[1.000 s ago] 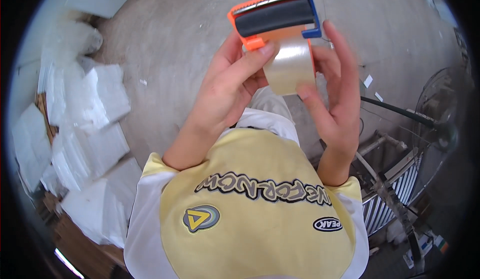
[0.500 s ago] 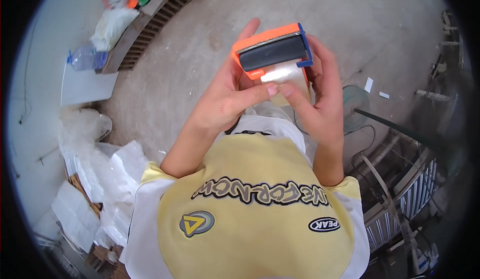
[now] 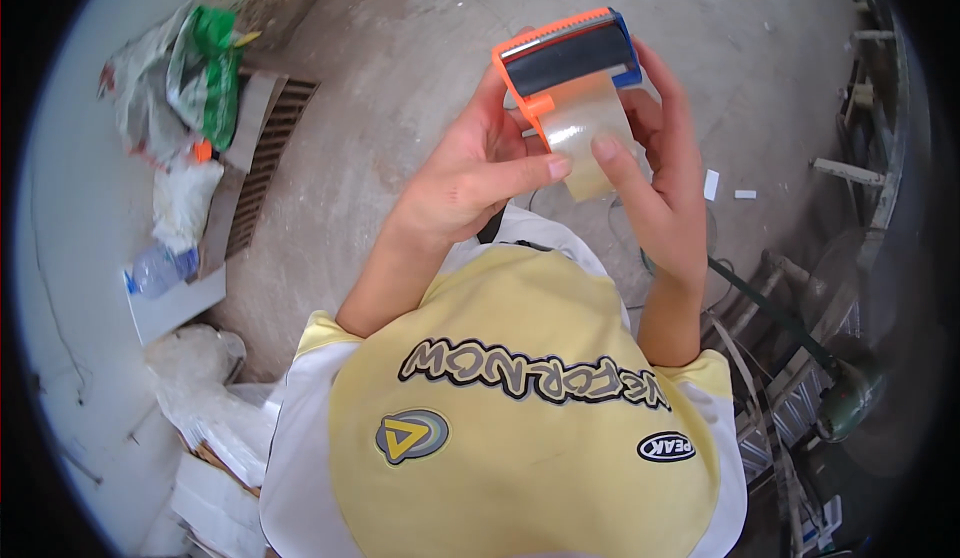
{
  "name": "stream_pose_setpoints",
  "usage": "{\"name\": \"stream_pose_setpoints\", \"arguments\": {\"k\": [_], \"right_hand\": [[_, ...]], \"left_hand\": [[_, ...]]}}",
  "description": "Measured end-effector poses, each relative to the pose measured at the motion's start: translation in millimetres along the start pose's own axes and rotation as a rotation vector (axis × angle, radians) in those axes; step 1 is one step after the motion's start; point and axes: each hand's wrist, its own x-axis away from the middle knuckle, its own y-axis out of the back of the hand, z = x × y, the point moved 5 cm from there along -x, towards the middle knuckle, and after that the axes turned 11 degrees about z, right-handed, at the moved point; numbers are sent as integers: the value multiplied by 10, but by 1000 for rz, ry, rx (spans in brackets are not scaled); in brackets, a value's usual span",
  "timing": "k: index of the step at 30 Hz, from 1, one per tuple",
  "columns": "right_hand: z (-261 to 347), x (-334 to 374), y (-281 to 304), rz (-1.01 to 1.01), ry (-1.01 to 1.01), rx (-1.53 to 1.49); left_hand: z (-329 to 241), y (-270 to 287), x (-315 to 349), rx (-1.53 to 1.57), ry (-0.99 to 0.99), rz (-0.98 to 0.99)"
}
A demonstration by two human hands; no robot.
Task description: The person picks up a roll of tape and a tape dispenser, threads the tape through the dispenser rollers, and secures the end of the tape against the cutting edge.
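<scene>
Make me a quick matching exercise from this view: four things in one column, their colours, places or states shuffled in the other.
Column one
1. Tape dispenser
2. Roller
3. Plastic jug
4. Shirt

Column two
A. Pale yellow in front, with white sleeves
B. Transparent, toward the left side of the view
C. Orange and blue, held in both hands
D. Black all along its visible length

Right pairs: 1-C, 2-D, 3-B, 4-A
</scene>
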Motion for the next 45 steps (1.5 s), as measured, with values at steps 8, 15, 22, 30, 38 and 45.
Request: {"name": "stream_pose_setpoints", "arguments": {"k": [8,15,22,30,38,45], "right_hand": [[-100,-849,1323,-181,29,63],[-239,-1207,2548,-390,27,11],[-421,-1539,4069,-439,67,89],[-188,-2081,5534,-277,254,-31],[-366,-2924,6668,-440,-84,53],[-528,-3530,7671,-532,-58,210]], "left_hand": [[-456,264,-1962,143,307,120],[-375,27,-3471,-39,379,283],[-45,-238,-5051,-6,421,311],[-116,-691,-6562,1,374,304],[-138,-545,-8005,-58,205,413],[-313,-361,-9270,-130,351,319]]}}
